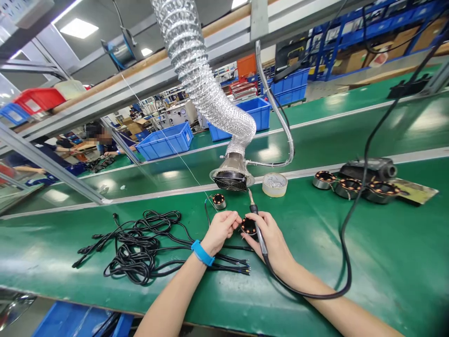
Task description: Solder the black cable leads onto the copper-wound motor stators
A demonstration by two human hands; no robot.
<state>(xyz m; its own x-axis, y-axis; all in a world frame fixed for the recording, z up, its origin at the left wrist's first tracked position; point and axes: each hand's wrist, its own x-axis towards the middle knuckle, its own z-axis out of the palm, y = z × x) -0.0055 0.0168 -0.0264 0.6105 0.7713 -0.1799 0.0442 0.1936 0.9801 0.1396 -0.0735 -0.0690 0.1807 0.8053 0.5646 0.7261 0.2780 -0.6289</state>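
The left hand [224,228] stands at the left edge of a copper-wound ring [248,227], its thumb and forefinger closed together in a pinch. Whether a fine wire lies between these fingers cannot be told. A blue wristband [202,253] circles the left wrist.

The right hand [271,238] is curled around a soldering iron [260,231], its tip pointing up and away from the person. The thumb and forefinger of this hand are parted about the ring, which sits between the two hands, over the green tabletop [393,262].

A second, smaller-looking ring [219,201] rests just beyond the left hand. To the left lies a tangle of black cables [140,250], several stripped ends lying near the wrists. Beyond the iron's tip, a black fan [230,181] is fitted beneath a silver duct [210,89]; a round white roll [274,185] is located just right of it. Farther right, three more wound rings [347,188] stand in a row near a dark metal device [368,168].
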